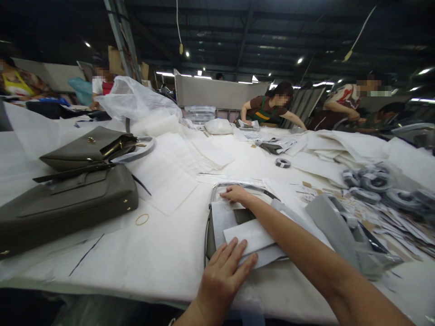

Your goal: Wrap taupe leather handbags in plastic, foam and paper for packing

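A dark olive handbag [210, 233] lies on the table in front of me, partly covered by white wrapping sheets [249, 235]. My left hand [224, 271] rests on these sheets at the bag's near side, its fingers stretched out. Over the bag's far side reaches my right hand [236, 194], beside the film-wrapped handle [217, 186]. Its fingertips are pinched together, and what they hold is too small to make out. My right forearm hides part of the bag.
Two olive handbags [84, 194] are stacked at left, near a rubber band [142, 219]. Wrapped coils [374, 179], a grey piece in clear plastic [336, 226] and paper strips [397, 231] lie at right. Across the table, a person [272, 106] leans over; others are behind.
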`<state>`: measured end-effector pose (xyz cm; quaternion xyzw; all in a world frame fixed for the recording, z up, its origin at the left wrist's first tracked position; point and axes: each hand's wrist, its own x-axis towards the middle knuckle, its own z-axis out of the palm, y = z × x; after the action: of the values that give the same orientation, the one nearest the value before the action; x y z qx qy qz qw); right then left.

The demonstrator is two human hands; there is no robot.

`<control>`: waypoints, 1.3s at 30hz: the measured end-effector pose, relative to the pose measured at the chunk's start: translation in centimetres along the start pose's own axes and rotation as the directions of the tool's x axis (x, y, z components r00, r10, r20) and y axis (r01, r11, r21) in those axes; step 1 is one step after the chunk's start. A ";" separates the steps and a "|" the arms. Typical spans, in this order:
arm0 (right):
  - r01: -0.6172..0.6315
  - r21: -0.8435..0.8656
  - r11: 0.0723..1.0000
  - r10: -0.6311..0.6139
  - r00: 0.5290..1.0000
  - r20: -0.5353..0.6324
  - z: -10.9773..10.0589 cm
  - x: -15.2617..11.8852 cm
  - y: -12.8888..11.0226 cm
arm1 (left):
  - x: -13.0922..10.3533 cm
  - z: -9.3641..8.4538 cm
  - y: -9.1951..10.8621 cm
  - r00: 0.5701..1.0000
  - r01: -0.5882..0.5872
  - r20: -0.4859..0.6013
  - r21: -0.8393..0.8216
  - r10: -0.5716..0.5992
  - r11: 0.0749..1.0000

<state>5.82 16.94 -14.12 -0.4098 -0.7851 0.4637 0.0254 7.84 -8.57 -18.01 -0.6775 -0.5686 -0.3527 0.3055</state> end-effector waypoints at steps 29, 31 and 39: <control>0.698 0.126 0.705 -0.703 0.711 -0.006 0.5 -18.0 2.2 | 0.7 -0.5 0.0 0.998 0.022 0.067 -0.071 -0.017 0.997; 0.757 0.100 0.645 -0.759 0.650 -0.027 0.5 -18.9 3.3 | 0.6 -0.6 -0.1 0.996 0.029 0.088 -0.106 -0.019 0.994; 0.820 -0.031 0.572 -0.809 0.557 -0.189 0.9 -20.5 6.0 | -0.7 -0.1 -0.6 0.997 0.055 0.069 -0.175 -0.044 0.983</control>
<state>22.79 4.01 -12.17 -0.0407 -0.8652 0.3833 0.3206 7.17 -8.97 -18.50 -0.6987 -0.5613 -0.3869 0.2169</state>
